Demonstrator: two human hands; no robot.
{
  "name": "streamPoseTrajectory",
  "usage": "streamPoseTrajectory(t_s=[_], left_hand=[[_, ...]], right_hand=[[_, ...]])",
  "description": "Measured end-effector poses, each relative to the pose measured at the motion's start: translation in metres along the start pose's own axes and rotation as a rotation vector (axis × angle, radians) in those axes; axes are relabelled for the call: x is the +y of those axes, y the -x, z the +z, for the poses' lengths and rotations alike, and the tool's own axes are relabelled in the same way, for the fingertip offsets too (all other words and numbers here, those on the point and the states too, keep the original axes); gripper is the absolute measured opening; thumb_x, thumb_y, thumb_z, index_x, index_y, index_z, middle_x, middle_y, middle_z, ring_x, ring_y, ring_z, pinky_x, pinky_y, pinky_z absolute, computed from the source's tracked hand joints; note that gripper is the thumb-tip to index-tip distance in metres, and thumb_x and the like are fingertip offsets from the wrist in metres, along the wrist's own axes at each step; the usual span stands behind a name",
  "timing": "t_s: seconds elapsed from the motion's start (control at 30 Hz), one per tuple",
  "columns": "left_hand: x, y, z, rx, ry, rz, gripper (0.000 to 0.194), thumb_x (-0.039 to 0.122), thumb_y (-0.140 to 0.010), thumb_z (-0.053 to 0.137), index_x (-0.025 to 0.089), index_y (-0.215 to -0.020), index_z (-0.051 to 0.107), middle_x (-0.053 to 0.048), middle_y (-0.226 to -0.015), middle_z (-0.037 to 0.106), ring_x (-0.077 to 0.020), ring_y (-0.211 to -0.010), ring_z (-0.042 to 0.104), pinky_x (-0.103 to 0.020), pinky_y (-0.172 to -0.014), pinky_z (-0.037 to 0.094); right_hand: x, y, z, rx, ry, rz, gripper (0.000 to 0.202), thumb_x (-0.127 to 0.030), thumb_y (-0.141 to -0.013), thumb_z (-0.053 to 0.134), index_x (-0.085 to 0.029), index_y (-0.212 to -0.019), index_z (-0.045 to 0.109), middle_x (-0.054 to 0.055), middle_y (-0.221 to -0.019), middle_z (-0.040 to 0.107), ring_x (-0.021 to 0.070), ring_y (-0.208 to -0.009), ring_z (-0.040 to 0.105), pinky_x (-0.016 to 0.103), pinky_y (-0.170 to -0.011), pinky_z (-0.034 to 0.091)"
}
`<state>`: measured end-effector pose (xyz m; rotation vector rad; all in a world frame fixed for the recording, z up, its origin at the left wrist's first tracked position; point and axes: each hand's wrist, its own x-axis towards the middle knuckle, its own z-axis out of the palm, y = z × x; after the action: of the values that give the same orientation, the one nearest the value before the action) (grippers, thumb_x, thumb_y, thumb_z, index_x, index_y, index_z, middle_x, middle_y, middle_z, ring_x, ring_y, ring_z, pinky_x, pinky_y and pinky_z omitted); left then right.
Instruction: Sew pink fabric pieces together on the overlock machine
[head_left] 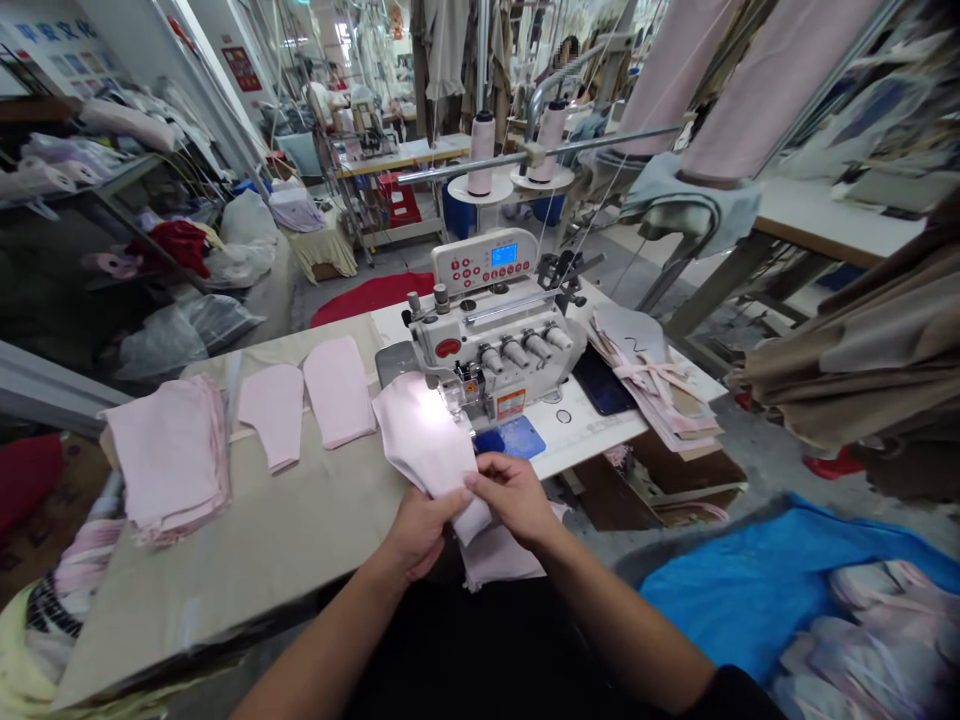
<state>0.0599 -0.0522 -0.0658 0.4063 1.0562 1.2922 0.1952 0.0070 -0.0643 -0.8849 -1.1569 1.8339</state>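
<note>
A pale pink fabric piece [424, 430] lies under the lit needle area of a white overlock sewing machine [499, 335]. Its near end hangs over the table edge, pinched between the thumb and fingers of my left hand [424, 525]. Close beside it, my right hand [514, 495] grips the right edge of the same piece, thumb on top. More pink cloth [502, 560] hangs below my hands towards my lap. Two cut pink pieces, one narrow-ended [274, 410] and one rounded [339, 390], lie flat left of the machine.
A stack of pink pieces [172, 450] sits on the table's left end. Right of the machine are a dark phone [604, 380] and a bundle of cut pieces [660, 375]. Thread cones [482, 150] stand behind. A blue cloth [780, 570] covers the floor at right.
</note>
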Motion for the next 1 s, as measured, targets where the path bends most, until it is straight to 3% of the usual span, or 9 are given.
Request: streamPoseTrajectory(t_s=[0.1,0.23,0.4,0.43,0.5,0.6,0.67,0.8,1.0], left_hand=[[0.001,0.001,0.002,0.005,0.013,0.015,0.059,0.023,-0.066,0.089,0.016,-0.120,0.066,-0.010,-0.110,0.075,-0.0235,-0.096,0.071,-0.033,-0.084,0.058],[-0.003,0.009,0.002,-0.008,-0.055,-0.091,0.046,0.033,-0.073,0.084,0.017,-0.111,0.065,-0.004,-0.090,0.072,-0.0129,-0.069,0.066,-0.020,-0.052,0.050],[0.003,0.028,0.005,-0.400,-0.440,-0.398,0.035,0.035,-0.072,0.083,0.016,-0.090,0.060,-0.003,-0.076,0.069,-0.0112,-0.054,0.060,-0.020,-0.045,0.043],[0.009,0.031,0.007,-0.457,-0.559,-0.329,0.031,0.034,-0.074,0.081,0.016,-0.091,0.062,-0.003,-0.075,0.069,-0.0111,-0.055,0.059,-0.021,-0.048,0.043],[0.026,0.031,0.013,-0.448,-0.834,0.045,0.017,0.030,-0.083,0.072,0.017,-0.090,0.065,-0.003,-0.075,0.068,-0.0123,-0.062,0.060,-0.024,-0.058,0.046],[0.057,0.018,0.017,-0.209,-1.205,0.761,0.009,0.023,-0.089,0.063,0.019,-0.092,0.069,-0.008,-0.094,0.070,-0.0202,-0.091,0.063,-0.035,-0.083,0.049],[0.074,0.005,0.016,-0.049,-1.410,0.988,0.013,0.023,-0.089,0.062,0.020,-0.100,0.070,-0.011,-0.108,0.069,-0.0253,-0.105,0.061,-0.042,-0.094,0.046],[0.091,-0.015,0.008,0.035,-1.664,1.019,0.016,0.028,-0.090,0.063,0.023,-0.104,0.071,-0.009,-0.113,0.069,-0.0270,-0.108,0.061,-0.043,-0.094,0.045],[0.103,-0.035,-0.003,0.102,-1.755,0.984,0.019,0.035,-0.090,0.065,0.027,-0.107,0.071,-0.007,-0.118,0.069,-0.0264,-0.111,0.061,-0.042,-0.094,0.043]], right_hand=[[-0.001,0.003,0.000,0.016,0.010,-0.030,0.029,-0.043,-0.074,0.082,-0.017,-0.076,0.069,-0.002,-0.069,0.064,0.0119,-0.061,0.052,0.024,-0.059,0.043],[-0.002,-0.001,0.001,0.060,0.077,-0.098,0.028,-0.043,-0.077,0.079,-0.017,-0.078,0.069,-0.001,-0.068,0.062,0.0121,-0.061,0.052,0.024,-0.058,0.043],[0.001,-0.011,0.003,0.149,0.196,-0.198,0.027,-0.044,-0.083,0.074,-0.017,-0.080,0.070,-0.002,-0.066,0.061,0.0119,-0.057,0.052,0.024,-0.054,0.043],[0.002,-0.013,0.003,0.161,0.217,-0.209,0.027,-0.044,-0.084,0.072,-0.018,-0.081,0.070,-0.001,-0.066,0.061,0.0122,-0.056,0.052,0.024,-0.053,0.043],[0.004,-0.015,0.004,0.174,0.260,-0.241,0.025,-0.042,-0.086,0.071,-0.018,-0.081,0.070,-0.001,-0.067,0.063,0.0131,-0.058,0.055,0.024,-0.055,0.044],[0.006,-0.017,0.006,0.171,0.304,-0.301,0.023,-0.040,-0.088,0.068,-0.018,-0.084,0.071,0.001,-0.073,0.066,0.0143,-0.065,0.058,0.025,-0.062,0.046],[0.005,-0.019,0.007,0.183,0.323,-0.321,0.023,-0.039,-0.089,0.067,-0.017,-0.083,0.070,0.001,-0.072,0.065,0.0141,-0.065,0.057,0.024,-0.061,0.046],[0.002,-0.025,0.010,0.277,0.410,-0.356,0.029,-0.039,-0.088,0.067,-0.018,-0.068,0.062,-0.002,-0.061,0.057,0.0119,-0.057,0.050,0.023,-0.055,0.040],[0.009,-0.036,0.009,0.343,0.488,-0.445,0.042,-0.040,-0.091,0.063,-0.020,-0.057,0.048,-0.005,-0.053,0.043,0.0102,-0.052,0.041,0.024,-0.052,0.033]])
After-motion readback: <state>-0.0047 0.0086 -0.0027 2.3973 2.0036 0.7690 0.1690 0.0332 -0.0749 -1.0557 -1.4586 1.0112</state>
